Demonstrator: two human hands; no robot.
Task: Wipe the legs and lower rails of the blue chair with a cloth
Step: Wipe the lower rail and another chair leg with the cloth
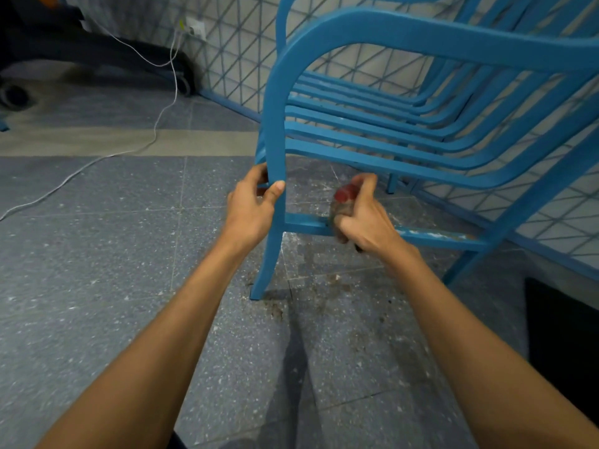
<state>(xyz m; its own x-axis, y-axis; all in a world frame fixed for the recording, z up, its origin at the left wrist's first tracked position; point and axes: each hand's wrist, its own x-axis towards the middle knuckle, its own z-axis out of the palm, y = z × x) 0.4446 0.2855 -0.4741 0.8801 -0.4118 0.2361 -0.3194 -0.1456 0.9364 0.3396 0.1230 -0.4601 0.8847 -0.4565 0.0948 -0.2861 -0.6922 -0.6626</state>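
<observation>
The blue chair (405,134), with slatted seat and curved arms, fills the upper right. Its near front leg (274,241) runs down to the floor at centre. My left hand (251,209) grips this leg just below the seat, thumb across the front. A lower side rail (437,236) runs rightward from the leg, with pale chipped marks along its top. My right hand (363,218) presses a bunched red and brownish cloth (343,197) onto the rail near the leg. The cloth is blurred and mostly hidden in my fingers.
The grey speckled tiled floor (97,254) has brown dirt specks around the leg's foot. A white cable (155,124) trails across the floor from a wall socket (194,29). Blue lattice fencing (233,69) stands behind the chair. A dark wheeled object (97,53) sits at upper left.
</observation>
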